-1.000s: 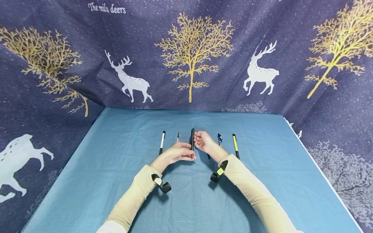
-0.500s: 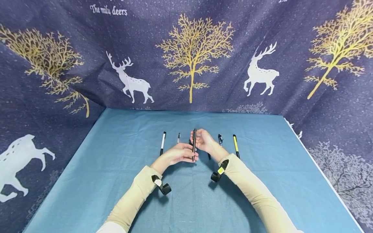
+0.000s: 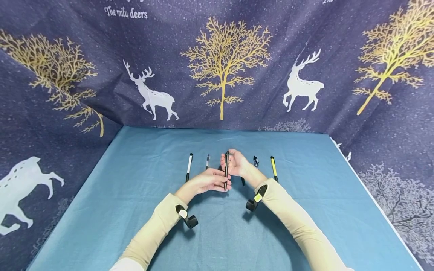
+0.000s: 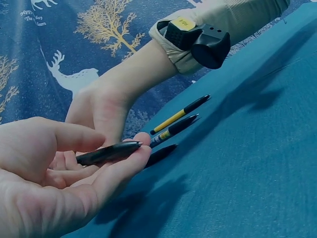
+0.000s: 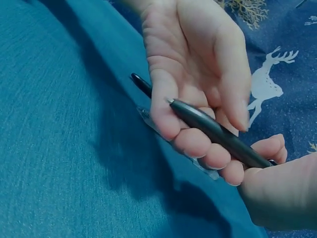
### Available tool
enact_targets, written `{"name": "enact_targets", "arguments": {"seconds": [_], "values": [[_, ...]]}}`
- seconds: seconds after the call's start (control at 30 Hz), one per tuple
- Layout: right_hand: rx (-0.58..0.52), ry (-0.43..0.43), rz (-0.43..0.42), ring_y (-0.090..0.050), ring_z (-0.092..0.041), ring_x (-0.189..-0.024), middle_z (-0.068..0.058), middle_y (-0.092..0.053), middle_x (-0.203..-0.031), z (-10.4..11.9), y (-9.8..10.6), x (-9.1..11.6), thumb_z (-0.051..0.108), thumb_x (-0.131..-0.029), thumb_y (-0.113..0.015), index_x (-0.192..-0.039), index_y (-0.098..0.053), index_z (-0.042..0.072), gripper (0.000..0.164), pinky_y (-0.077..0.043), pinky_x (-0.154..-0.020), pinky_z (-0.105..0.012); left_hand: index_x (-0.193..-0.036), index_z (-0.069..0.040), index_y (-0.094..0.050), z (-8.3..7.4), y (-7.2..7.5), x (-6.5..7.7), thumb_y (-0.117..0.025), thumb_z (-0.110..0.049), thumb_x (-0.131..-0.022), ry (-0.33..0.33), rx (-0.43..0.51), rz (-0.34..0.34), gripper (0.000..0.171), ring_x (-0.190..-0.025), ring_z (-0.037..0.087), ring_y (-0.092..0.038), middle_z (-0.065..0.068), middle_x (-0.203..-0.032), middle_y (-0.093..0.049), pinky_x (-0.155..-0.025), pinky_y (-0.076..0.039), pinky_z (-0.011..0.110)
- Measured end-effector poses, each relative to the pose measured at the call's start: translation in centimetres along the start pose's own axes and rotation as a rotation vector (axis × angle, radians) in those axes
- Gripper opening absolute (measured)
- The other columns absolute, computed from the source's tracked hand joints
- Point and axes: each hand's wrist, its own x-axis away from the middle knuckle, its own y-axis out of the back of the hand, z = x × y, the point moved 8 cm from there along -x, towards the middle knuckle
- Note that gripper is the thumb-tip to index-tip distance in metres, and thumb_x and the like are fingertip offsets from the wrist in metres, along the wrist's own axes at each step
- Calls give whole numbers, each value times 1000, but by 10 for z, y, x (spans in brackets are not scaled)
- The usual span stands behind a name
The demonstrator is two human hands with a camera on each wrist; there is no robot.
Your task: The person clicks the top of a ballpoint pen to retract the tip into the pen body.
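My left hand (image 3: 211, 180) grips a black ballpoint pen (image 3: 226, 171) near its tip, thumb on one side and curled fingers beneath. The tip points back toward me. At the pen's far end is my right hand (image 3: 238, 164), its thumb at the button end and its fingers behind the barrel. In the right wrist view the pen (image 5: 218, 131) crosses the left fingers, with the right thumb (image 5: 282, 181) against its other end. The left wrist view shows the pen's tip section (image 4: 111, 152) lying over the left fingers; its rear is hidden by the hands.
On the blue cloth lie a white-and-black pen (image 3: 189, 167) and a clear pen (image 3: 208, 161) to the left. A patterned pen (image 3: 256, 162), a yellow-and-black pen (image 3: 274, 169) and a partly hidden dark pen (image 3: 243, 181) lie to the right. A deer-print curtain (image 3: 222, 75) hangs behind.
The pen has shifted slightly right and toward me with the left hand. The right fingers have moved from beside the pen to behind its upper part.
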Motion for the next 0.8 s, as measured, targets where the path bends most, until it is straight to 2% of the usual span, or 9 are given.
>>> {"name": "enact_targets", "arguments": {"seconds": [0.23,0.5,0.7,0.8], "values": [[35,-7,13,-45,-8,-59,3,-52,-66,-1,-4,3,43,-105,-26,-72,-54,12,53,-40,-58,-17,-130,16,-47,2,0,1,-48,-8,-101,3,25,-34,38,-82,12,-71,1,-84,-71,-84,-59,32],[19,-62,21,-40,-7,-56,5,-47,-64,-6,-8,2,44,-105,-22,-76,-46,14,48,-34,-55,-17,-131,19,-45,-2,-3,3,-46,-5,-101,-30,23,-12,39,-84,12,-71,5,-90,-72,-86,-59,32],[-10,-83,44,-27,-6,-52,7,-34,-60,-8,-11,0,42,-105,-20,-71,-37,16,46,-26,-52,-18,-131,21,-42,-2,-4,4,-45,-4,-101,-49,20,10,39,-86,13,-71,16,-102,-72,-89,-58,34],[-33,-94,38,-20,-5,-53,8,-29,-59,-9,-10,1,40,-104,-20,-68,-35,16,45,-24,-51,-18,-132,22,-41,-2,-6,4,-45,-4,-101,-52,28,19,40,-87,13,-71,16,-103,-72,-89,-57,34]]}}
